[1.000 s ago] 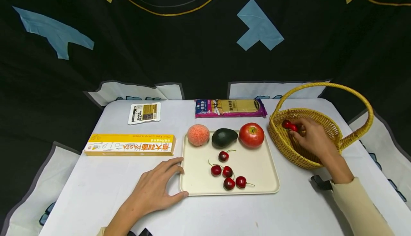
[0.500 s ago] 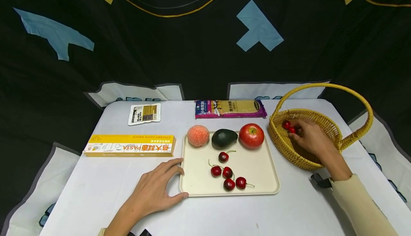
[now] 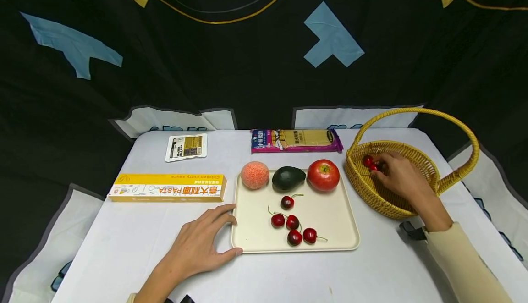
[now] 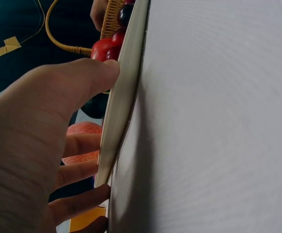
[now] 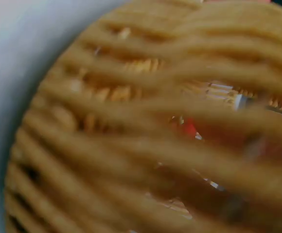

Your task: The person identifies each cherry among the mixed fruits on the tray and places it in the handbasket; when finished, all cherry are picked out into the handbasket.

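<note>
Handling cherries (image 3: 367, 160) inside the wicker basket (image 3: 363, 193) seems the step; the right hand's (image 3: 402, 177) pinch is unclear. The left hand (image 3: 200, 239) spreads against the cream tray (image 3: 330, 213); next probably calls for careful withdrawal.

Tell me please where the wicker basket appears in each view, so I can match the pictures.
Head: the wicker basket stands on the right side.
Left wrist: part of the wicker basket shows at the top, left of centre.
Right wrist: the wicker basket fills most of the picture, blurred.
Shared landmark: the white tablecloth, on the right in the left wrist view and upper left in the right wrist view.
</note>
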`<control>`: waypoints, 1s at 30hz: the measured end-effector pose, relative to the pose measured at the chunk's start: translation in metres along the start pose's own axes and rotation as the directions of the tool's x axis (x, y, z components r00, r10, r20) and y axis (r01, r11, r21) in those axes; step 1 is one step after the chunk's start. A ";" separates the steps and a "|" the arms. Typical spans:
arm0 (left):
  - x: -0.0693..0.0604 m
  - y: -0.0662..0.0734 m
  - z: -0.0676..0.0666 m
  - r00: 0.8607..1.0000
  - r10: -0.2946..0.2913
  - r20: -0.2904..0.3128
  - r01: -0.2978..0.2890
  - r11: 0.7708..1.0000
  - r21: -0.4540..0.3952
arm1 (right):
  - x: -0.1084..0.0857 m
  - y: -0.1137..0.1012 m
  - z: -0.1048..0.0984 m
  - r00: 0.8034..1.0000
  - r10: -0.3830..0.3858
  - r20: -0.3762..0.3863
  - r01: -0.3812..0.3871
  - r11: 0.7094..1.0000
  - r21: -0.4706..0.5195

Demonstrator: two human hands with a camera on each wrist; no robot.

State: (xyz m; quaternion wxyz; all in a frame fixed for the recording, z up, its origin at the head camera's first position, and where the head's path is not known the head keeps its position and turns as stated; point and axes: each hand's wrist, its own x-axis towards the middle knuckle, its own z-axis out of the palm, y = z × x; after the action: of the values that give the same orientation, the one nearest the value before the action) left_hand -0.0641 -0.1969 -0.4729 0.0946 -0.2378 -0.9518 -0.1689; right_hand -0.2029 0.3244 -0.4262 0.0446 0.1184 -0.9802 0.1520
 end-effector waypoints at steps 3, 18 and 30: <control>0.000 0.000 0.000 1.000 -0.002 0.002 0.002 1.000 -0.001 | -0.002 -0.007 -0.003 0.999 0.005 -0.044 -0.005 1.000 0.005; 0.001 0.001 -0.002 1.000 -0.015 0.019 0.015 1.000 -0.005 | -0.022 -0.073 0.004 0.934 -0.108 -0.341 0.154 0.982 0.110; 0.000 0.001 -0.002 1.000 -0.008 0.012 0.008 1.000 -0.008 | -0.033 -0.107 0.018 0.931 -0.279 -0.236 0.324 0.928 0.183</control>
State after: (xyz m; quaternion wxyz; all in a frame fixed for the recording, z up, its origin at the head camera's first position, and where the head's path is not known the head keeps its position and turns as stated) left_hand -0.0635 -0.1968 -0.4710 0.0873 -0.2354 -0.9526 -0.1719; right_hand -0.1455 0.2268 -0.4161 0.1553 0.2562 -0.9175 0.2615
